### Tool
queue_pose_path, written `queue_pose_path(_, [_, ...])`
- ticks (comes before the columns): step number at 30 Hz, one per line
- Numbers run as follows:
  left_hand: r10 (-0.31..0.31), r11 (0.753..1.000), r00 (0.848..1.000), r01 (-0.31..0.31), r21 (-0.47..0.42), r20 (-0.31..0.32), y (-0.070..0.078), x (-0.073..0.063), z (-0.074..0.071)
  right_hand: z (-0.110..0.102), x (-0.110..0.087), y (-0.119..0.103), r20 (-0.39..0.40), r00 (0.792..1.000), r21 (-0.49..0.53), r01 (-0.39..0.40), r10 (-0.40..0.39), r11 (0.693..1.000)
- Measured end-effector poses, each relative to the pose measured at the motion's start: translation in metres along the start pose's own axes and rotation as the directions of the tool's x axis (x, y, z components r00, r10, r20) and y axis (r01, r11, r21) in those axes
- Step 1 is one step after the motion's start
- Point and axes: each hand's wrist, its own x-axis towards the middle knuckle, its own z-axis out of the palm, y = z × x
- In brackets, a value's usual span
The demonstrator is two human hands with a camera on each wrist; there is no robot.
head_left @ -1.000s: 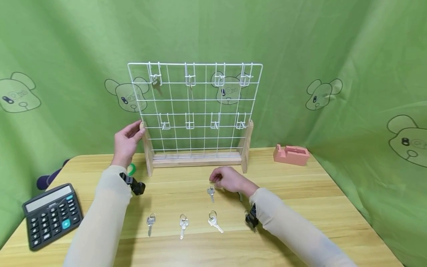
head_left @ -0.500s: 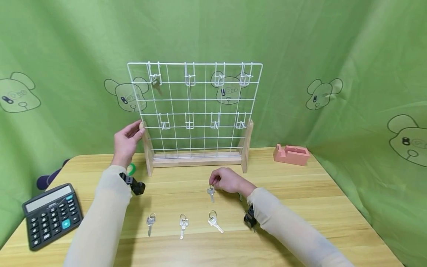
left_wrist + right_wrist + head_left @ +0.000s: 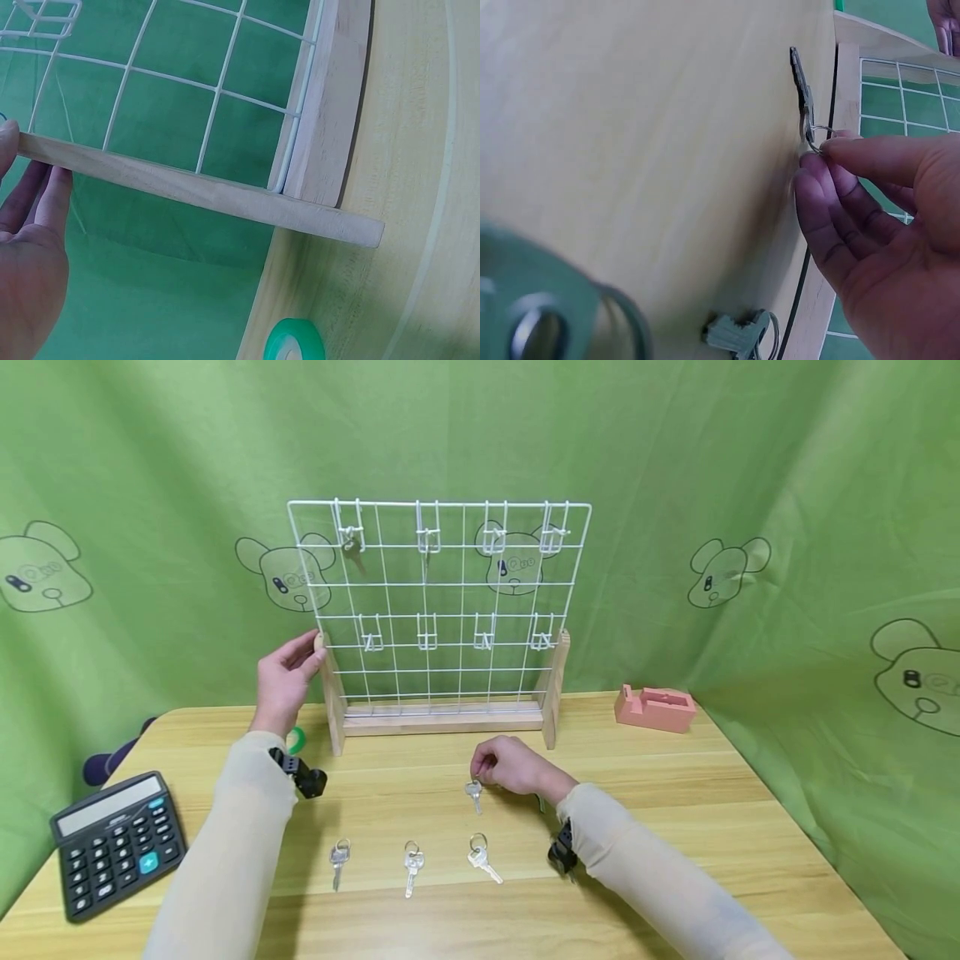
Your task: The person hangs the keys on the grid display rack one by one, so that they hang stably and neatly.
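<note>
My left hand (image 3: 283, 683) grips the wooden upright (image 3: 172, 180) at the left side of a white wire grid rack (image 3: 461, 503). In the left wrist view the thumb lies on one side of the wood, the fingers on the other. Low over the table, my right hand (image 3: 517, 766) pinches the ring of a small silver key (image 3: 473, 791); the right wrist view shows thumb and finger on that ring, the key (image 3: 802, 90) pointing away. Two keys, one on the left hook (image 3: 352, 545) and another key (image 3: 427, 560) beside it, hang from the rack's top row.
Along the front lie a left key (image 3: 339, 860), a middle key (image 3: 413, 862) and a right key (image 3: 482, 858); others are partly hidden by the right wrist. A calculator (image 3: 118, 843) sits left, green tape (image 3: 297, 741) by the rack, a pink tape dispenser (image 3: 656, 708) at right.
My right fingers have closed on the key's ring, and the right forearm has shifted slightly left. My left hand has stayed on the upright.
</note>
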Motion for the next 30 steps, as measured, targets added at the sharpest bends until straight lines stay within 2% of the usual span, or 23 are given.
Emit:
queue_pose_path(7, [-0.012,1.000,1.000,0.012,0.018,0.001,0.000,0.000,0.000,-0.004,-0.005,-0.004,-0.020,1.000,0.096,0.013,-0.011,0.995])
queue_pose_path(15, [-0.010,1.000,1.000,0.010,0.009,0.004,0.001,-0.002,0.000,-0.008,-0.010,-0.011,-0.073,0.995,0.118,0.072,-0.064,0.990])
queue_pose_path(30, [-0.018,1.000,1.000,0.018,0.016,0.000,0.002,-0.003,0.001,-0.013,-0.020,-0.018,-0.160,0.987,0.173,0.059,-0.031,0.983])
